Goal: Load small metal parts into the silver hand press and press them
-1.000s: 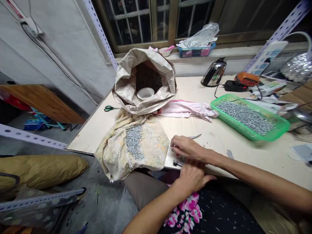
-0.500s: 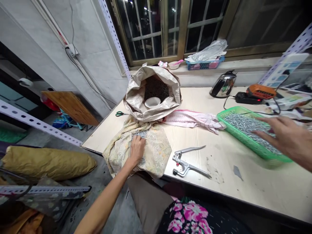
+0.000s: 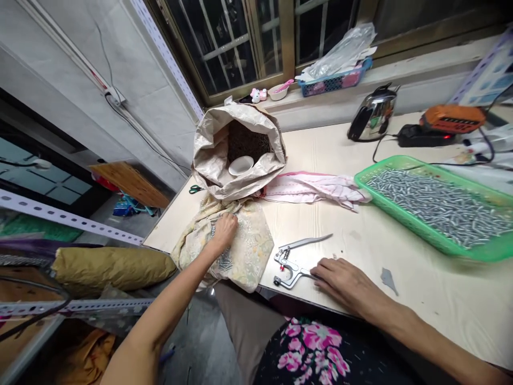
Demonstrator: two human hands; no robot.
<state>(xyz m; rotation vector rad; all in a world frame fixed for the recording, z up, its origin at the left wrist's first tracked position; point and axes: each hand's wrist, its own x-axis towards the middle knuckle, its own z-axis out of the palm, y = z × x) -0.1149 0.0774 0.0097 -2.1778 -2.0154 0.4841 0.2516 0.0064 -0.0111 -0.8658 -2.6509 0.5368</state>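
Looks partway: metal pins (image 3: 441,211) are filling much of the green tray (image 3: 491,252), while a smaller pile (image 3: 225,261) is lying on the patterned cloth (image 3: 254,246), apparently remaining. Left hand (image 3: 225,231) is resting in that pile, fingers bunched; can't tell if they're pinching a pin. Right hand (image 3: 340,278) is lying over the pliers' (image 3: 298,274) lower handle on the tabletop (image 3: 352,243), fingers close together, grip unclear. Pliers' jaws are standing apart.
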